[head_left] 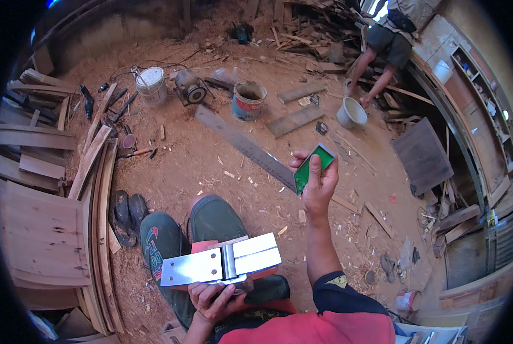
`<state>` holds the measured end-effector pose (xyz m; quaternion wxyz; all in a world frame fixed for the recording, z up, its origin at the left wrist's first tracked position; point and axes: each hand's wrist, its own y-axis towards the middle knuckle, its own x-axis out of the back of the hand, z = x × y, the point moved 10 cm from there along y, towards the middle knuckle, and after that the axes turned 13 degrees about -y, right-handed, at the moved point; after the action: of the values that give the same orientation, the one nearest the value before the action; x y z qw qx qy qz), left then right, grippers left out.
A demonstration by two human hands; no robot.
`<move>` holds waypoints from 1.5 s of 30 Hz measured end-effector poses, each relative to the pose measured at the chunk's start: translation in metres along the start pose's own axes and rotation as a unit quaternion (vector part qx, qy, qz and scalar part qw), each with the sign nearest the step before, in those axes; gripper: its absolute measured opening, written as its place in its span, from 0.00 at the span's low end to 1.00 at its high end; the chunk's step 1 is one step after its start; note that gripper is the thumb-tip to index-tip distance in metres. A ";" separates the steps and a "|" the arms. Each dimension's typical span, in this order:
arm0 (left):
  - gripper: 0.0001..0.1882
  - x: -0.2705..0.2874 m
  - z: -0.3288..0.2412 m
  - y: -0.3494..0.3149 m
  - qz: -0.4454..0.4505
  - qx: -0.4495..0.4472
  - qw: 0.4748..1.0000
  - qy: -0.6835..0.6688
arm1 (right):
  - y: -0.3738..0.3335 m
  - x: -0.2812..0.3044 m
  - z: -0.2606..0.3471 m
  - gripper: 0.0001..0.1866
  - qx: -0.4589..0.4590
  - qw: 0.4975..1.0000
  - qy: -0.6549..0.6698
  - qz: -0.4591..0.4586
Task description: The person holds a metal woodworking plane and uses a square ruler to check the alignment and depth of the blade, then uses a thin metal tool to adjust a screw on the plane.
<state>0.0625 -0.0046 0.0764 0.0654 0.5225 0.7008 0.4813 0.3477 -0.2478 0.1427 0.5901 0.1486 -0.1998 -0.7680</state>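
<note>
An electric planer rests upside down across my lap, its shiny two-part metal sole facing up and the cutter drum showing between the plates. My left hand is closed around the planer's near side; its body is mostly hidden beneath the sole. Raised to the right, my right hand grips a try square by its green handle, thumb pressed on the handle's face. The long steel blade of the square points away to the upper left, held apart from the planer.
Curved boards and planks stack at left beside dark sandals. Ahead are a lidded bucket, a motor-like machine, a paint bucket and loose boards. A person stands far right near a pale bucket.
</note>
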 end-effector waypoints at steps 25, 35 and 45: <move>0.23 0.010 -0.001 0.000 -0.075 -0.041 0.996 0.004 | -0.078 -0.096 0.031 0.13 -0.098 0.919 0.004 0.382; 0.23 0.012 -0.001 0.002 -0.076 -0.039 0.996 0.004 | -0.083 -0.099 0.027 0.13 -0.100 0.918 0.004 0.384; 0.23 0.010 -0.001 0.001 -0.075 -0.040 0.996 0.002 | -0.087 -0.098 0.028 0.13 -0.094 0.918 0.009 0.384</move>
<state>0.0580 0.0033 0.0815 0.1205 0.4647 0.7180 0.5040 0.2866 -0.1302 0.1244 0.8528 0.0106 -0.1632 -0.4959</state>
